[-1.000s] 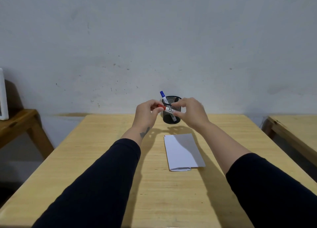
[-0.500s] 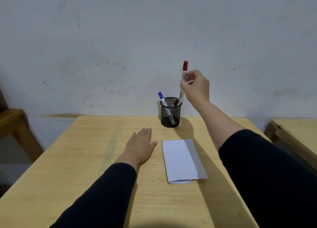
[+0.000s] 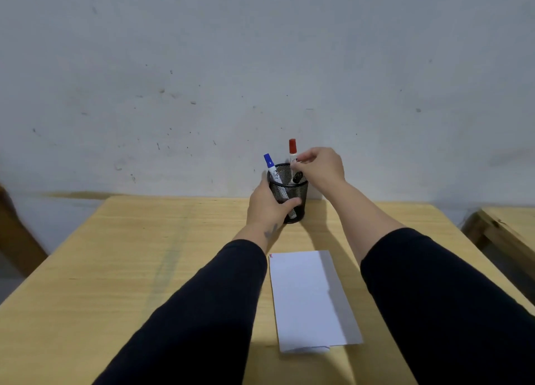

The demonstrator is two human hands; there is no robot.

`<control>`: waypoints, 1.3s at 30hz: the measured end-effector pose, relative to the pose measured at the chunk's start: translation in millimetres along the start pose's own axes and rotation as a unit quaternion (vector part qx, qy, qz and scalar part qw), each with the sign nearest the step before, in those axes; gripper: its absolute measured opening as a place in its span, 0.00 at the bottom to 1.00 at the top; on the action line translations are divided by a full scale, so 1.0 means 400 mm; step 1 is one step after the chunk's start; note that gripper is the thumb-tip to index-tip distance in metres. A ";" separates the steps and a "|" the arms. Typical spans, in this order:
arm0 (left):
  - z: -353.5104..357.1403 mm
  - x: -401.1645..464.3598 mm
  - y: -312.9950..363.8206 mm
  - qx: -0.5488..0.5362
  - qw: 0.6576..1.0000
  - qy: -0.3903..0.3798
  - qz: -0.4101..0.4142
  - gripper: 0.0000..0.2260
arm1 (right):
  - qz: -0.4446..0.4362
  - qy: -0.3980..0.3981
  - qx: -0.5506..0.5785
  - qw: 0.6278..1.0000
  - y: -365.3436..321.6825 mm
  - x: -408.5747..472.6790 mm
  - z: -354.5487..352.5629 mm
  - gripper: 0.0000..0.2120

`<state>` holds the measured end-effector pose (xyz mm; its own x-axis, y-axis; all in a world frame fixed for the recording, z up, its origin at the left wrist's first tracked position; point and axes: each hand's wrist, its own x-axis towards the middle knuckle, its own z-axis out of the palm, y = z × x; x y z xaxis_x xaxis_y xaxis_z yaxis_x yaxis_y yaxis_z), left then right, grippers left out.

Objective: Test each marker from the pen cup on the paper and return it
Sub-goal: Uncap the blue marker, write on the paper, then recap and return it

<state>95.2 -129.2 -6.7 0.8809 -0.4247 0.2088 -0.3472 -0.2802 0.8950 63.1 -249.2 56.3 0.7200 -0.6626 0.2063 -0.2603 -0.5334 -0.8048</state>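
A black mesh pen cup (image 3: 292, 192) stands at the far middle of the wooden table (image 3: 144, 268). My left hand (image 3: 267, 208) wraps around the cup's left side. My right hand (image 3: 318, 167) pinches a red-capped marker (image 3: 292, 150), which stands upright with its lower end inside the cup. A blue-capped marker (image 3: 270, 166) leans left in the cup, and a black-capped one (image 3: 296, 178) lies low at the rim. A folded white paper (image 3: 307, 297) lies nearer to me, with a small red mark at its far left corner.
A grey scuffed wall (image 3: 260, 66) rises right behind the table. Another wooden table (image 3: 509, 225) stands to the right and a wooden piece (image 3: 14, 239) to the left.
My right hand has lowered the red marker from high above the cup down into it. My left hand has left the table and taken hold of the cup.
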 end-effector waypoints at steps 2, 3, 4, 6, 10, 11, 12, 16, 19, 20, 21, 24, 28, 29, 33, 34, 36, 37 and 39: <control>0.004 0.005 -0.006 -0.002 1.000 -0.001 0.004 0.28 | 0.010 -0.014 -0.015 1.000 0.009 0.010 0.003 0.06; 0.003 0.006 -0.007 -0.002 1.000 -0.002 0.011 0.28 | 0.011 -0.012 -0.015 1.000 0.012 0.013 0.006 0.08; 0.000 0.007 -0.007 -0.002 1.000 -0.003 0.016 0.28 | 0.009 -0.008 -0.015 1.000 0.014 0.013 0.010 0.09; -0.006 0.006 -0.005 0.000 1.000 -0.002 0.022 0.29 | 0.005 0.003 -0.022 1.000 0.015 0.013 0.017 0.10; -0.009 0.005 0.003 0.009 1.000 -0.004 0.023 0.29 | -0.006 0.049 0.013 0.999 -0.008 0.018 0.006 0.11; -0.009 0.006 0.004 0.011 1.000 -0.005 0.022 0.29 | -0.021 0.067 0.014 0.997 -0.025 0.019 -0.002 0.09; -0.009 0.006 0.005 0.012 1.000 -0.005 0.022 0.29 | -0.042 0.074 0.005 0.996 -0.043 0.018 -0.008 0.06; -0.009 0.007 0.006 0.003 1.000 -0.007 0.013 0.29 | -0.093 -0.033 -0.101 0.990 -0.099 0.005 0.005 0.06; -0.007 0.007 0.001 0.000 1.000 -0.007 0.005 0.29 | -0.072 -0.085 -0.196 0.974 -0.091 0.004 0.048 0.10; -0.005 0.008 -0.003 0.000 1.000 -0.008 0.005 0.29 | -0.063 -0.089 -0.211 0.971 -0.086 0.004 0.061 0.11; -0.004 0.008 -0.005 0.002 1.000 -0.010 0.005 0.28 | -0.056 -0.087 -0.219 0.970 -0.085 0.002 0.071 0.11; -0.005 0.009 -0.004 -0.004 1.000 -0.015 0.003 0.26 | -0.036 -0.077 -0.208 0.974 -0.087 0.003 0.085 0.11; -0.007 0.010 -0.003 0.002 1.000 -0.017 -0.005 0.26 | -0.058 -0.045 -0.125 0.989 -0.109 -0.008 0.057 0.09; -0.010 0.010 -0.002 0.004 1.000 -0.022 -0.005 0.27 | -0.076 -0.026 -0.084 0.993 -0.124 -0.014 0.038 0.09; -0.056 0.004 0.025 -0.005 0.999 -0.037 -0.002 0.36 | -0.158 0.015 0.049 0.986 -0.216 -0.040 -0.055 0.10; -0.074 0.000 0.040 -0.006 1.000 -0.022 0.002 0.39 | -0.173 0.008 0.068 0.983 -0.234 -0.051 -0.076 0.11; -0.117 -0.014 0.082 -0.033 0.998 0.025 0.046 0.33 | -0.187 -0.020 0.085 0.979 -0.251 -0.078 -0.109 0.12; -0.140 -0.027 0.106 -0.050 0.995 0.048 0.075 0.27 | -0.185 -0.039 0.082 0.979 -0.249 -0.097 -0.120 0.13; -0.179 -0.055 0.144 -0.092 0.986 0.078 0.117 0.19 | -0.169 -0.075 0.073 0.980 -0.223 -0.141 -0.130 0.14</control>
<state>79.0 -74.3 68.5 0.8277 -0.3181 0.4624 -0.4942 -0.0226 0.8691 12.3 -191.7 145.6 0.8380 -0.3709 0.4002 0.0968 -0.6206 -0.7781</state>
